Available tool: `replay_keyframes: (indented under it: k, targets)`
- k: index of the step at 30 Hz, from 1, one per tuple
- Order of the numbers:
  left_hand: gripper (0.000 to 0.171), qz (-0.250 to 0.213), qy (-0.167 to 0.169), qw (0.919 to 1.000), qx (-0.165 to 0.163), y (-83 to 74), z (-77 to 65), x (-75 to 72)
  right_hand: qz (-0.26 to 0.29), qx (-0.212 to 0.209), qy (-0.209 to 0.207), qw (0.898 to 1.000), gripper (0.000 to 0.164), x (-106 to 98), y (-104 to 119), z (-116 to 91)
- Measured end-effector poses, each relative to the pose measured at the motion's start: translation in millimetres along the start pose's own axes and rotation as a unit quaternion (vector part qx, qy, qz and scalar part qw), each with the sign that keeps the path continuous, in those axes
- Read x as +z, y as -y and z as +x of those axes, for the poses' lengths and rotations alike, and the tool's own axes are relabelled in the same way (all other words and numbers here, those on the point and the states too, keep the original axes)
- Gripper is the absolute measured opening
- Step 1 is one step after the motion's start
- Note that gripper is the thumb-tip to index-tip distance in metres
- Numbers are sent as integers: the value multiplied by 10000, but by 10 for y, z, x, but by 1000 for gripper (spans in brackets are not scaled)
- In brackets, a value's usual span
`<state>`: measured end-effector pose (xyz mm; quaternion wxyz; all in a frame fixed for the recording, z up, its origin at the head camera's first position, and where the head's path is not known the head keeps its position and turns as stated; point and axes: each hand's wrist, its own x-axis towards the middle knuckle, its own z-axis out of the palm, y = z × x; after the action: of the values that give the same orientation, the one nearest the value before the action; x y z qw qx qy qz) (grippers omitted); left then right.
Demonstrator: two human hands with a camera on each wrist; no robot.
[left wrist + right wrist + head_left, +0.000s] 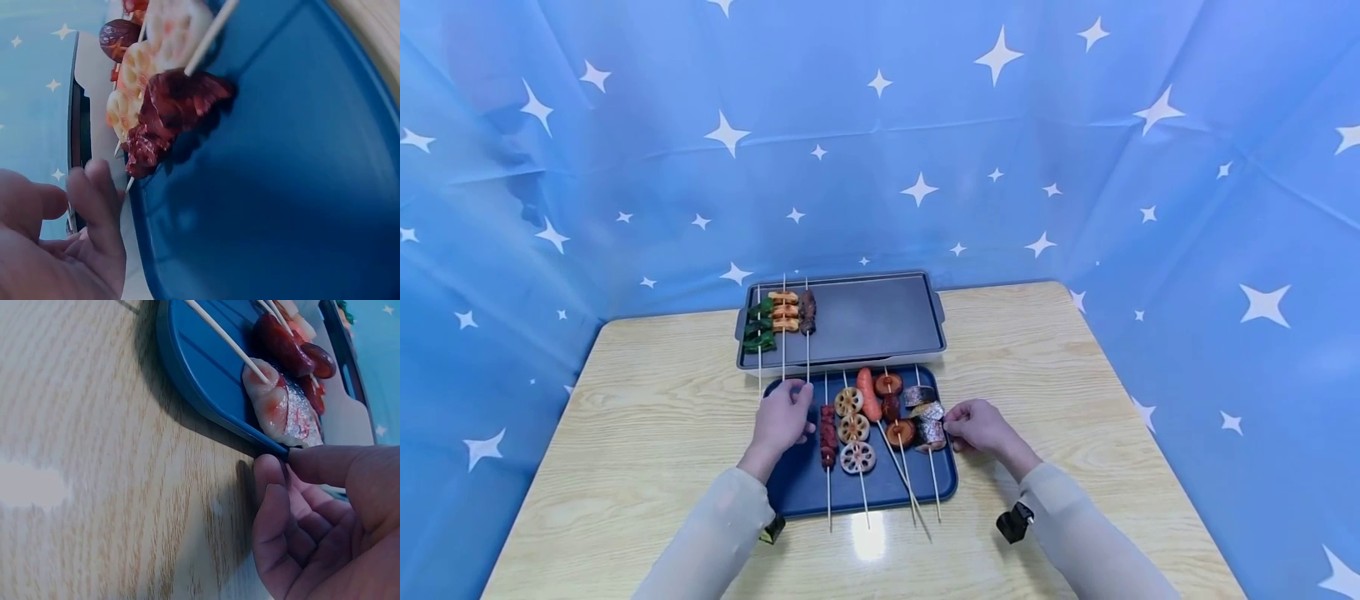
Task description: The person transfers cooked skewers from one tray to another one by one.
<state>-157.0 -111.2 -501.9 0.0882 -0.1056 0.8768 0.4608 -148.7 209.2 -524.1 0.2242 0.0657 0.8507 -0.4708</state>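
starry blue cloth (857, 200) backs our wood-grained desk (640, 400); our right fingers (273, 519) pinch the round-cornered blue tray (797, 487); our left fingers (100, 212) curve loosely apart, holding nothing.

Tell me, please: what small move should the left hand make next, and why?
Probably the left hand should pinch the dark red skewer: it lies nearest on the blue tray, the griddle has bare space, and the right hand holds the tray.

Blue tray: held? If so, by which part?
The right hand pinches the blue tray by its right-side rim; the left hand appears to hold nothing.
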Motion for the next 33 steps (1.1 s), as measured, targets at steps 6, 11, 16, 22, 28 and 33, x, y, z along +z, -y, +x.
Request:
replay_keyframes:
  k: [6,11,16,22,28,33]
  targets:
    - [42,-946,90,9952,-222,-97,22,54,-37,9,-54,10000,11,-4,-2,6]
    - [42,-1415,104,9893,-334,-128,76,73,12,24,-45,10000,11,-5,-2,4]
    - [40,-1908,152,9805,-444,-112,138,102,75,20,5,10000,11,-3,-9,16]
    - [37,-2184,327,9740,-507,-117,152,99,118,-31,103,9999,14,-23,-6,2]
    - [33,-2108,551,9750,-429,-124,82,60,185,-78,154,9997,15,-21,-27,8]
    - [31,-1936,722,9781,-265,-91,-41,2,303,-81,196,9993,16,-24,-43,16]
